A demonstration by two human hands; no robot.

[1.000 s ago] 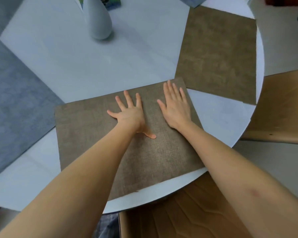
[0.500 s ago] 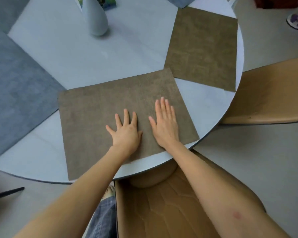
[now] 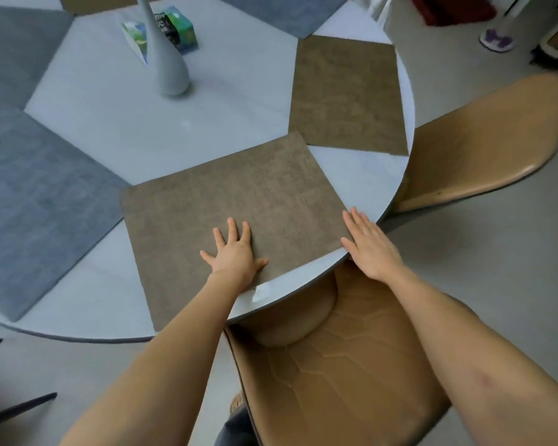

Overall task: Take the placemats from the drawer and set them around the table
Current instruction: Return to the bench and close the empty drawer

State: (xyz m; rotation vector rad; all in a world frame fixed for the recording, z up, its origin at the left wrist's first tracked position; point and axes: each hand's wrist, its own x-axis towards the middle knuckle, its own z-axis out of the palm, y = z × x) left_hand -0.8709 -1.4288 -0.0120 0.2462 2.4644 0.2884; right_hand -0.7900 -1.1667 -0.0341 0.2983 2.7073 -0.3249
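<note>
Left hand [image 3: 236, 252] flat, fingers spread, palm down on the near brown placemat [image 3: 229, 214], close to its near edge; looks like pressing to pin it and smooth it, not gripping. Right hand [image 3: 369, 244] also flat, fingers straight and together, lying at the mat's right corner where it meets the table [image 3: 207, 123] rim; whether the palm rests on the mat or hangs just off the rim, cannot tell; probably squaring that corner to the curved edge. Mat lies at an angle, one long side following the rim in front of the tan chair [image 3: 335, 365], so it marks that seat. Second brown placemat [image 3: 347, 94] lies flat to the right, beside another tan chair [image 3: 484, 140], near corners of the two mats close but apart. Grey placemats [image 3: 42, 201] fan round the left and far sides, each against the rim. Grey vase [image 3: 168, 66] stands upright near the middle with a small printed box [image 3: 178, 30] behind it, left clear of the mats. Judgement: this place is nearly set; only a final nudge remains.
</note>
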